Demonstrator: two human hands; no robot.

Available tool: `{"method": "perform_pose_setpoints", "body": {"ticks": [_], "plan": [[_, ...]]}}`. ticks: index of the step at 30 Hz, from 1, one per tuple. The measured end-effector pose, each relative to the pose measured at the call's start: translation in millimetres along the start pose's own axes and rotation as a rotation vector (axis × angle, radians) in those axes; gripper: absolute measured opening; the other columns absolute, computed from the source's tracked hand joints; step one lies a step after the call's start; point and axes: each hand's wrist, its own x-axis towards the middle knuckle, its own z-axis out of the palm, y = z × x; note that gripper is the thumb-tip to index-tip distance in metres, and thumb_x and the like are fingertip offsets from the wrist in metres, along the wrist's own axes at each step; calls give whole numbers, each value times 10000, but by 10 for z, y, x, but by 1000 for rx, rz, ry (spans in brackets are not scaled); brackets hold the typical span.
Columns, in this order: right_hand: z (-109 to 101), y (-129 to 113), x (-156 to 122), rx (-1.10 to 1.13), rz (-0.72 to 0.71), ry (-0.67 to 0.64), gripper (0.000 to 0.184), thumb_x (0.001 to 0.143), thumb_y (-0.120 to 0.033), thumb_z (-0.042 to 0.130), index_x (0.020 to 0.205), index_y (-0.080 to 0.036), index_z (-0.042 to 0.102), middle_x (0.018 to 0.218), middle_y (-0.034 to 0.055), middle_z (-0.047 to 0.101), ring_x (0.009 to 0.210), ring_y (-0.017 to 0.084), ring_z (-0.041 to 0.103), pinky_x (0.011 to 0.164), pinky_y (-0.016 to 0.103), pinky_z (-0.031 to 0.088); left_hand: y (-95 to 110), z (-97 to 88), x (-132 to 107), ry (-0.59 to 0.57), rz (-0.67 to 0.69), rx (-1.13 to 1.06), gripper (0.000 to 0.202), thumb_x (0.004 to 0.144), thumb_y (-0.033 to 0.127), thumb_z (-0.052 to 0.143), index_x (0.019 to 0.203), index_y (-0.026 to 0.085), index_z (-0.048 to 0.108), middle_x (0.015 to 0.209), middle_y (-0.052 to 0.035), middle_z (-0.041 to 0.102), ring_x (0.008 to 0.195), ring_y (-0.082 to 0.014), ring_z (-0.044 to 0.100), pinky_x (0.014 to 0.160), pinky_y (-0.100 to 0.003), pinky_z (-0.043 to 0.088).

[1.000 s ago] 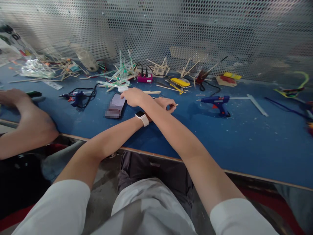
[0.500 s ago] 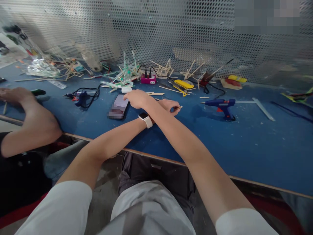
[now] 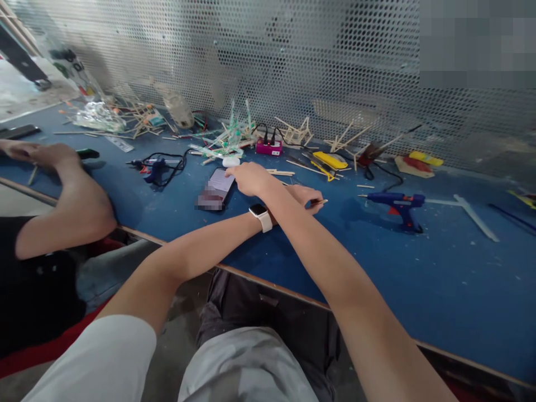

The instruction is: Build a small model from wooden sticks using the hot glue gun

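My arms are crossed over the blue table (image 3: pixel 439 268). My right hand (image 3: pixel 250 177) reaches left, fingers curled, with a fingertip on the top edge of a phone (image 3: pixel 218 188) lying flat. My left hand (image 3: pixel 307 196), with a white watch (image 3: pixel 260 215) on its wrist, lies under the right forearm. It pinches a thin wooden stick (image 3: pixel 321 201) that points right. Loose sticks (image 3: pixel 280 172) lie just beyond the hands.
A blue glue gun (image 3: pixel 400 202) stands to the right, another glue gun (image 3: pixel 154 167) with its cable to the left. A pink power strip (image 3: pixel 268 147), a yellow knife (image 3: pixel 330 159) and stick models (image 3: pixel 228 137) line the perforated metal wall (image 3: pixel 293 61). Another person's arm (image 3: pixel 62 195) rests at the left.
The view has shifted left and down, so everything sits further right and lower in the picture. My hands keep the same crossed pose on the phone and the stick.
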Motion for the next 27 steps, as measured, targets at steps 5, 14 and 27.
{"method": "perform_pose_setpoints", "body": {"ticks": [5,14,27], "plan": [[-17,-5,-12,-40,-34,-16,678,1093,4,496,1694,-243,689,1592,207,795,1423,394,791,1018,440,598,23,-14,3,13,-18,3,185,1138,255,638,1002,227,760,1035,-43,865,925,-199,768,831,-327,522],[21,16,14,-42,-40,13,645,1074,2,553,1643,-238,737,1617,187,788,1475,382,776,1085,430,606,-40,51,7,46,14,-27,230,1132,284,606,974,223,761,1031,-47,871,884,-184,770,816,-310,535],[24,23,-5,-17,-53,42,706,1061,22,516,1686,-254,693,1545,200,814,1390,372,801,1010,427,585,-92,91,9,59,24,-41,252,1134,299,609,938,216,745,989,-45,854,828,-171,750,799,-302,525]]}}
